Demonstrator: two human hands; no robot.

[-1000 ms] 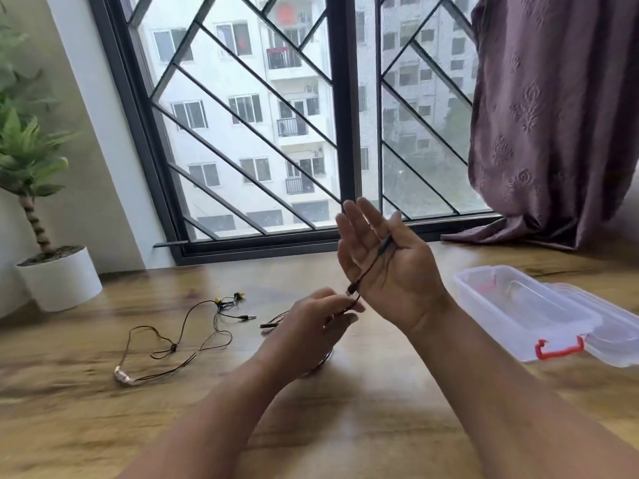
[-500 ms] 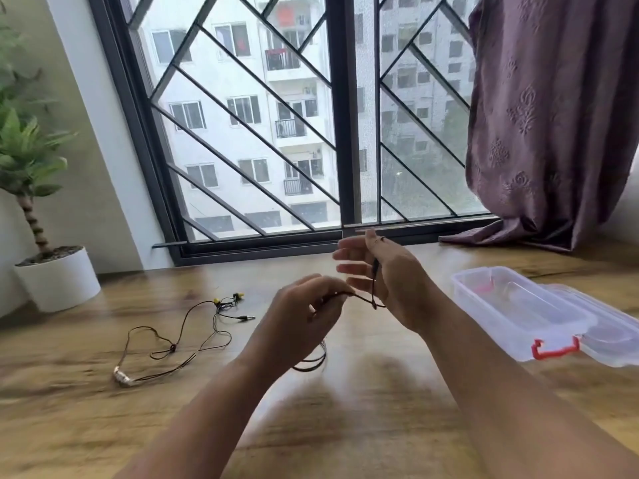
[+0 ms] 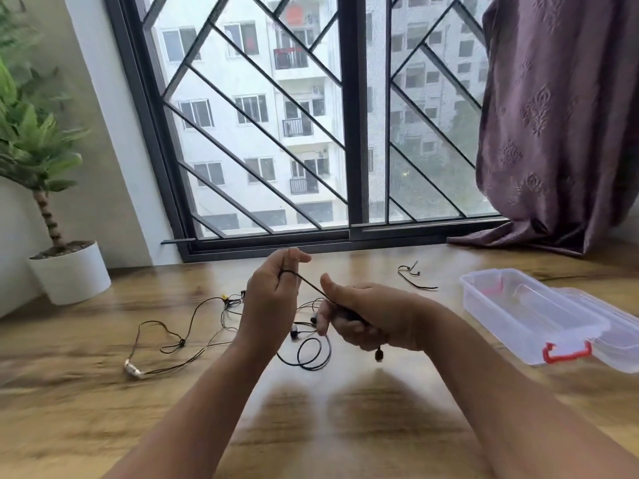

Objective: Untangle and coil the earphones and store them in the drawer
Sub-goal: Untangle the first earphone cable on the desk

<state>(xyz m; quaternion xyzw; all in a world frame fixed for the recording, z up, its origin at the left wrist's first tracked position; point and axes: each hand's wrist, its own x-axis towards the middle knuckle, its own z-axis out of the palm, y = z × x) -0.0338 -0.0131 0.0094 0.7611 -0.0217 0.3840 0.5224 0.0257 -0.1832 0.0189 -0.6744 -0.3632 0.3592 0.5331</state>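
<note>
Above the wooden worktop (image 3: 345, 426), both hands grip one thin black earphone cable (image 3: 313, 288).
It runs taut, slanting from the pinching left hand (image 3: 273, 299) down to the closed right hand (image 3: 373, 316).

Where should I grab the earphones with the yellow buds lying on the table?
Probably at the small junction where the cable splits, coming straight down from above. These yellow-bud earphones lie flat on the wooden table, left of the left hand, so the fingers can close round that thicker spot and lift both halves evenly.
</note>
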